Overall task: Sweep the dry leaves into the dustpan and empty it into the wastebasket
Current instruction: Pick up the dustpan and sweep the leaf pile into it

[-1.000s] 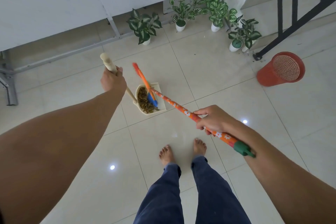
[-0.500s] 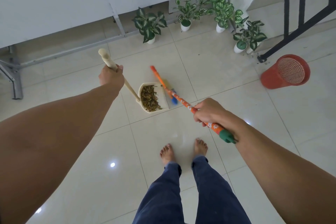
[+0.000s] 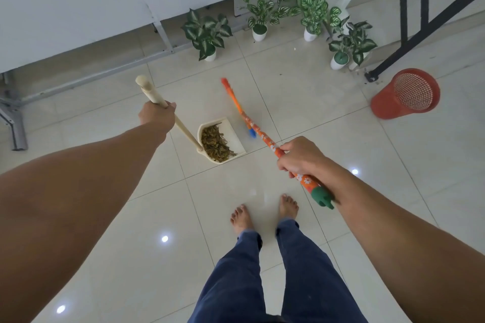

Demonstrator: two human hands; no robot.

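Gripping dustpan [image 3: 223, 140] handle and broom [image 3: 258, 134], both hands closed; dry leaves [image 3: 215, 143] fill the pan.

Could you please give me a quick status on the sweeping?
Left hand on dustpan handle, right hand on broom. Leaves in pan. Wastebasket front-right, path clear.

Soft daylight, tile glare, fisheye edges
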